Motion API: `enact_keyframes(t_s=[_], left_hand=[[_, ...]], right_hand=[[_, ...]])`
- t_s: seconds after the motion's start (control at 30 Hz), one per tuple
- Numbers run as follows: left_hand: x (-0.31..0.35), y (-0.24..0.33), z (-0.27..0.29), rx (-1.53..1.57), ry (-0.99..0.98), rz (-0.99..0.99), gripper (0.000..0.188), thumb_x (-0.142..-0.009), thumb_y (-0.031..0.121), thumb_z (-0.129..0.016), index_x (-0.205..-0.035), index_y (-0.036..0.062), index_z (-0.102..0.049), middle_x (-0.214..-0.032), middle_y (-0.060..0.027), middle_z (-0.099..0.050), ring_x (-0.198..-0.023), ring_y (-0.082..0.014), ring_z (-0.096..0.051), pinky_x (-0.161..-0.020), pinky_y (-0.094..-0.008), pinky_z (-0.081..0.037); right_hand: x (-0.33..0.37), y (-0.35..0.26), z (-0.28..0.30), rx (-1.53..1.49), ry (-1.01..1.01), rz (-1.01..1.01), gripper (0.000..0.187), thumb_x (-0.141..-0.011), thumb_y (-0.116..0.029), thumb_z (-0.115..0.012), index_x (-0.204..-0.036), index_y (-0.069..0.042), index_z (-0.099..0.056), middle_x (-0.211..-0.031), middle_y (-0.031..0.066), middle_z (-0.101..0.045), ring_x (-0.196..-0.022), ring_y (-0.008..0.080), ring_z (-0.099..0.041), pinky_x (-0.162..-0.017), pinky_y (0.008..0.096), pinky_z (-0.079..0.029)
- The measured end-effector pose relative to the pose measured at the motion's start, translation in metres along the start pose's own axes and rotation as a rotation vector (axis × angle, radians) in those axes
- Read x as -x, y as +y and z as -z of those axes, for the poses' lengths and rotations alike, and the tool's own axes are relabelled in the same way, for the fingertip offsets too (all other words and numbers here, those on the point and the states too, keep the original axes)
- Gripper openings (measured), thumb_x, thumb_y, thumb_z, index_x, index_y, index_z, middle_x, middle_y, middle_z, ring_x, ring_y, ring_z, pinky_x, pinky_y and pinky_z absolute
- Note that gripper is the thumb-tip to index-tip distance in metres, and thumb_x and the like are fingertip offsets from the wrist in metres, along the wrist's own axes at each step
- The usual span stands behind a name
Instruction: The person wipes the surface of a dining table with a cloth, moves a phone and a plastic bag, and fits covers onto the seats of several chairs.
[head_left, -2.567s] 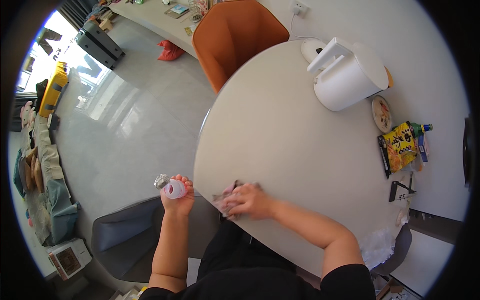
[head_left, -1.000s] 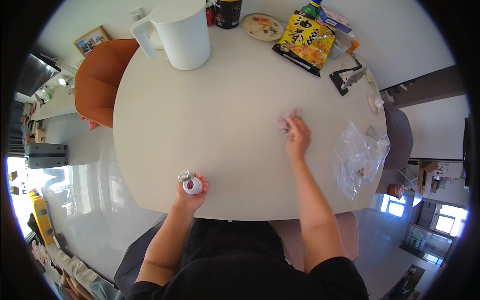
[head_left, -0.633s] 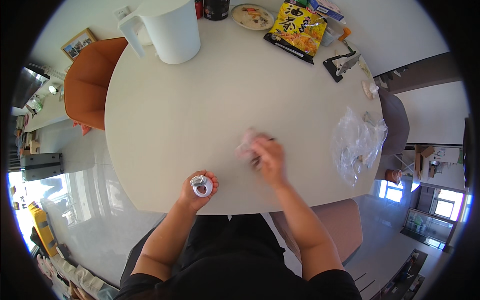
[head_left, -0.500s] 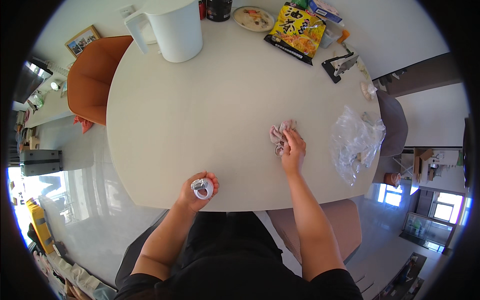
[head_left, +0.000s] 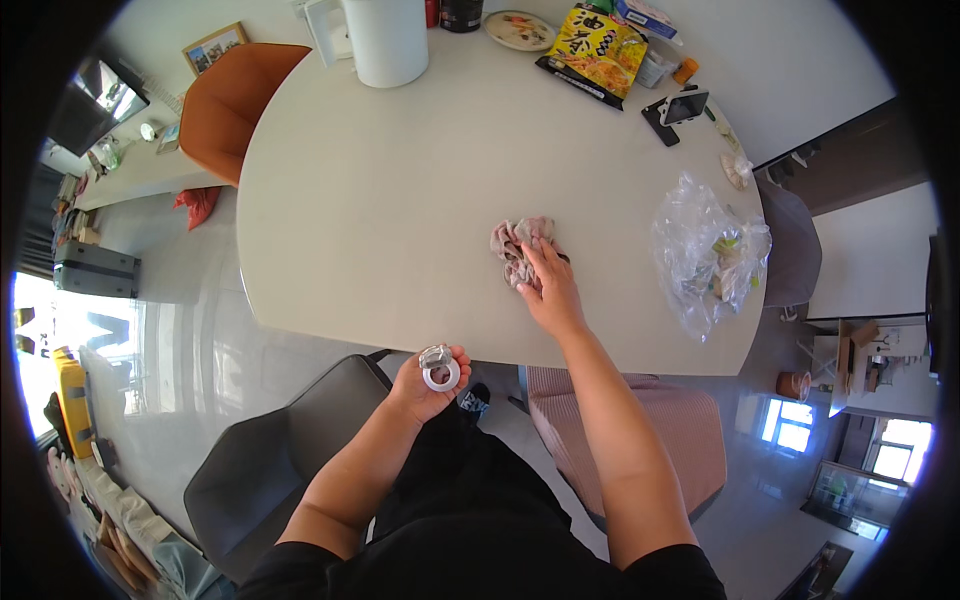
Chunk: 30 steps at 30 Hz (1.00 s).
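Observation:
My right hand (head_left: pixel 555 298) lies over a crumpled, pinkish-white patterned cloth (head_left: pixel 511 240) on the pale table (head_left: pixel 380 230). Its fingers press into the cloth, and the thumb sits along the near edge. By the table's front edge, my left hand (head_left: pixel 412 392) is closed around a small thing with a white ring-shaped top and a clear, shiny part (head_left: pixel 436 357). I see that thing from above, and its lower body is hidden in my palm, so its kind cannot be made out.
A crumpled clear plastic bag (head_left: pixel 690 260) lies at the right. Along the far edge stand a white pitcher (head_left: pixel 388 45), a plate of food (head_left: pixel 520 31), a yellow food packet (head_left: pixel 597 55) and a phone on a stand (head_left: pixel 684 106). Chairs, including a grey one (head_left: pixel 290 430), surround the table.
My right hand has slid the cloth to the left across the table. My left hand, still holding the ring-topped thing, has shifted right to the table's edge. The whole view has turned slightly.

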<state>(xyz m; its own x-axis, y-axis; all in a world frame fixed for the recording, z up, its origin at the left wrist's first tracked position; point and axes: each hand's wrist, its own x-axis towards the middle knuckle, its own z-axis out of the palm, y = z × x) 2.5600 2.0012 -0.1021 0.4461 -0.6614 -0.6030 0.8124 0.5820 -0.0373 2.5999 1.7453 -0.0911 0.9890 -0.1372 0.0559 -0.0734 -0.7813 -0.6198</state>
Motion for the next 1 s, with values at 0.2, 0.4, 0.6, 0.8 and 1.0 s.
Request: enact_keyframes(t_s=[0.2,0.4,0.6,0.8,1.0], left_hand=[[0.008,-0.025,0.013,0.067,0.027,-0.129,0.024,-0.093,0.013,-0.041,-0.101,-0.0031,-0.057,-0.092,-0.0144,-0.063,-0.083,-0.0255,-0.063,-0.074,-0.0357,-0.054],[0.017,-0.022,0.004,-0.135,0.148,-0.237,0.024,-0.094,0.015,-0.043,-0.099,-0.0033,-0.057,-0.093,-0.0134,-0.063,-0.083,-0.0244,-0.063,-0.073,-0.0354,-0.054],[0.008,-0.019,0.011,0.029,0.062,-0.199,0.034,-0.098,0.021,-0.038,-0.105,-0.0066,-0.056,-0.100,-0.0181,-0.062,-0.095,-0.0292,-0.061,-0.089,-0.0433,-0.050],[0.012,-0.017,0.008,0.179,0.072,-0.236,0.041,-0.100,0.026,-0.037,-0.112,-0.0089,-0.054,-0.115,-0.0229,-0.059,-0.107,-0.0336,-0.058,-0.095,-0.0424,-0.048],[0.008,-0.021,0.011,0.201,0.069,-0.229,0.042,-0.101,0.027,-0.035,-0.117,-0.0092,-0.051,-0.121,-0.0239,-0.056,-0.113,-0.0351,-0.056,-0.097,-0.0424,-0.047]], right_hand=[[0.031,-0.058,0.018,-0.120,-0.084,0.399,0.071,-0.068,-0.023,-0.074,-0.133,-0.011,-0.048,-0.132,0.0159,-0.046,-0.121,0.0351,-0.042,-0.102,0.0434,-0.034],[0.087,-0.116,0.015,-0.443,-0.341,0.342,0.069,-0.066,-0.029,-0.079,-0.126,-0.007,-0.052,-0.116,0.0133,-0.054,-0.105,0.0279,-0.053,-0.093,0.0380,-0.043],[0.108,-0.118,0.003,-0.466,-0.100,0.299,0.046,-0.068,-0.012,-0.077,-0.108,-0.004,-0.056,-0.098,0.0112,-0.058,-0.082,0.0240,-0.059,-0.071,0.0309,-0.049],[0.123,-0.088,0.005,-0.598,0.247,0.016,0.047,-0.070,-0.013,-0.077,-0.110,-0.003,-0.055,-0.096,0.0088,-0.058,-0.082,0.0187,-0.059,-0.073,0.0290,-0.049],[0.082,-0.055,0.023,-0.097,0.338,-0.037,0.057,-0.071,-0.017,-0.074,-0.120,-0.003,-0.050,-0.102,0.0109,-0.055,-0.082,0.0240,-0.050,-0.073,0.0356,-0.045]])
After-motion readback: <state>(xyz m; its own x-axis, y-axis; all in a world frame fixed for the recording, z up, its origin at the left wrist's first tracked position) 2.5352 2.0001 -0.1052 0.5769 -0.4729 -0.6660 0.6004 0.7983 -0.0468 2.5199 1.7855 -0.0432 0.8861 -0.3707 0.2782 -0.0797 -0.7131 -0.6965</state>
